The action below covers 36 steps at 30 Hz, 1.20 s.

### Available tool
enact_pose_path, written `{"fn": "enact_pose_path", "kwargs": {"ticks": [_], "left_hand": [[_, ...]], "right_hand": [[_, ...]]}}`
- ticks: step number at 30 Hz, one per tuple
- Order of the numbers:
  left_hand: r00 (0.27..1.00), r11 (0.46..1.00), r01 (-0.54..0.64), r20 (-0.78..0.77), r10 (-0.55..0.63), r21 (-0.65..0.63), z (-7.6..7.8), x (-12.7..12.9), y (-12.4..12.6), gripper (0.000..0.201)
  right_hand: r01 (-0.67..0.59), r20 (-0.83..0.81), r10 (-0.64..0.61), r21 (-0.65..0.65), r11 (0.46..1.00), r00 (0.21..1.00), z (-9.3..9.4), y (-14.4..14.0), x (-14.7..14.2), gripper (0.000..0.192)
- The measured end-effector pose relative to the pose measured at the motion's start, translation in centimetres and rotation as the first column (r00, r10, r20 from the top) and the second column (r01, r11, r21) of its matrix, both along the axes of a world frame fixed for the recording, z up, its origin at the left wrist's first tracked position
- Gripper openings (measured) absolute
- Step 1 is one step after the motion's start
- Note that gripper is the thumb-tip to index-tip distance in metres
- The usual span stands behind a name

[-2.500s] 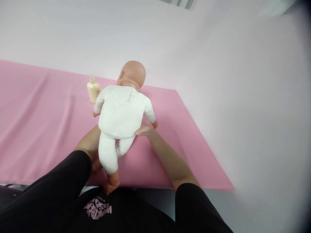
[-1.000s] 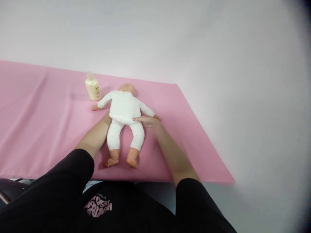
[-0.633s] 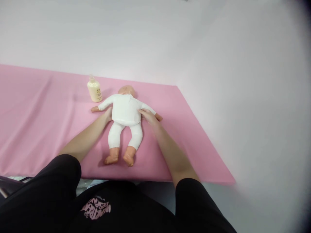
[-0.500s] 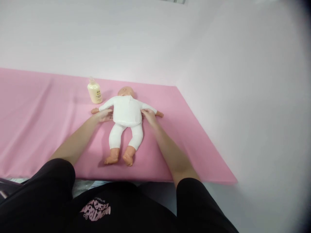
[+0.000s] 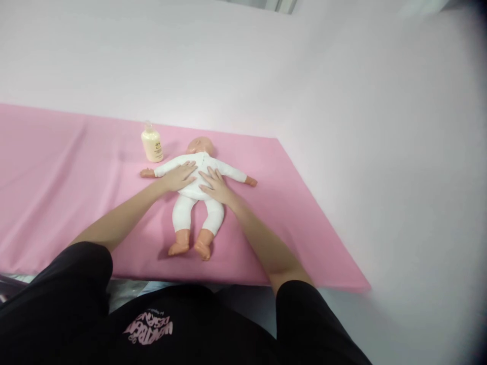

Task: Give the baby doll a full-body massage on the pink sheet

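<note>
1 doll (image 5: 192,192) lies under L fingers (image 5: 186,170) & R fingers (image 5: 215,179).

Held up earlier, the baby doll (image 5: 193,192) now lies flat; the left hand (image 5: 178,177) and right hand (image 5: 219,189) have moved from its sides onto its front.

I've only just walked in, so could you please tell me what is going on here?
A person's left hand and right hand rest on the torso of a white-clothed doll, fingers spread. The doll lies on a pink cover, arms stretched out, head away from the person. A pale yellow bottle stands upright near the doll's arm on the left; neither hand touches it.
</note>
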<state>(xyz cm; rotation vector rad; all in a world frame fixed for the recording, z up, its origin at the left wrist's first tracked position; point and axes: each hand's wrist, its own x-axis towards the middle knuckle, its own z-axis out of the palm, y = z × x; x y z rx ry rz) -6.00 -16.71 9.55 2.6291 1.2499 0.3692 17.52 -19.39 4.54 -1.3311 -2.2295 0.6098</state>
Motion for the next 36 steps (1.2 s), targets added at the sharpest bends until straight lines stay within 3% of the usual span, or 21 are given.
{"fn": "enact_pose_path", "kwargs": {"ticks": [2, 3, 6, 9, 11, 13, 14, 17, 19, 20, 23, 26, 28, 31, 33, 36], "left_hand": [[0.999, 0.996, -0.049, 0.002, 0.049, 0.076, 1.0, -1.1, 1.4, 0.068], [0.992, 0.983, -0.128, 0.030, 0.125, 0.135, 1.9, -2.0, 2.2, 0.069], [0.908, 0.857, -0.418, 0.158, 0.387, 0.303, 5.2, -5.1, 5.1, 0.074], [0.770, 0.730, -0.637, 0.155, 0.619, 0.250, 7.3, -7.5, 7.0, 0.073], [0.723, 0.686, -0.687, 0.142, 0.676, 0.239, 7.4, -7.5, 7.2, 0.075], [0.749, 0.698, -0.659, 0.159, 0.643, 0.280, 6.5, -6.0, 6.5, 0.079], [0.784, 0.731, -0.619, 0.169, 0.597, 0.288, 5.9, -4.7, 5.9, 0.078], [0.924, 0.918, -0.375, 0.129, 0.359, 0.132, 3.2, 0.2, 3.8, 0.071], [0.974, 0.977, -0.209, 0.102, 0.203, 0.047, 1.1, 3.3, 2.6, 0.063], [0.984, 0.987, -0.158, 0.085, 0.155, 0.027, 0.1, 4.5, 2.0, 0.062], [0.981, 0.982, -0.182, 0.085, 0.177, 0.058, -2.4, 6.3, 0.9, 0.067], [0.971, 0.975, -0.214, 0.124, 0.204, 0.066, -3.8, 6.1, 0.5, 0.069], [0.973, 0.979, -0.197, 0.132, 0.190, 0.044, -4.3, 5.7, 0.5, 0.068], [0.986, 0.996, -0.083, 0.146, 0.076, 0.042, -5.0, 5.7, 0.9, 0.066], [0.984, 0.998, -0.002, 0.180, -0.010, 0.066, -5.7, 6.1, 1.3, 0.064], [0.969, 0.996, 0.026, 0.244, -0.047, 0.089, -6.4, 6.7, 1.6, 0.057]], "right_hand": [[0.020, 0.021, -0.018, -0.057, 0.998, 1.000, 0.6, -0.3, 0.0, 0.072], [0.031, 0.028, -0.029, -0.078, 0.996, 0.999, 0.9, -0.5, 0.0, 0.072], [0.037, 0.050, -0.033, -0.076, 0.996, 0.998, 1.5, -0.7, 0.0, 0.069], [-0.004, 0.060, 0.007, -0.053, 0.999, 0.998, 1.7, -0.7, 0.0, 0.068], [-0.062, 0.063, 0.065, -0.040, 0.997, 0.996, 1.8, -0.7, -0.1, 0.067], [-0.138, 0.049, 0.139, -0.017, 0.990, 0.989, 1.9, -0.7, -0.3, 0.064], [-0.180, 0.034, 0.180, -0.002, 0.984, 0.983, 1.9, -0.7, -0.4, 0.064], [-0.298, -0.045, 0.300, 0.031, 0.954, 0.953, 2.1, -0.9, -0.7, 0.065], [-0.342, -0.140, 0.338, 0.000, 0.940, 0.931, 2.1, -1.0, -0.7, 0.062], [-0.350, -0.203, 0.336, -0.038, 0.936, 0.920, 2.0, -1.1, -0.7, 0.058], [-0.290, -0.402, 0.202, -0.169, 0.942, 0.893, 1.6, -1.3, -0.4, 0.038], [-0.126, -0.454, 0.050, -0.138, 0.982, 0.890, 0.9, -1.5, -0.2, 0.030], [-0.038, -0.358, 0.039, 0.008, 0.999, 0.933, 0.7, -1.7, -0.3, 0.031], [-0.012, -0.109, 0.034, 0.194, 0.981, 0.993, 1.1, -1.7, -0.6, 0.055], [-0.081, 0.022, 0.078, 0.203, 0.976, 0.997, 1.7, -1.1, -0.9, 0.064], [-0.189, 0.093, 0.177, 0.135, 0.973, 0.980, 2.5, 0.4, -1.3, 0.061]]}}
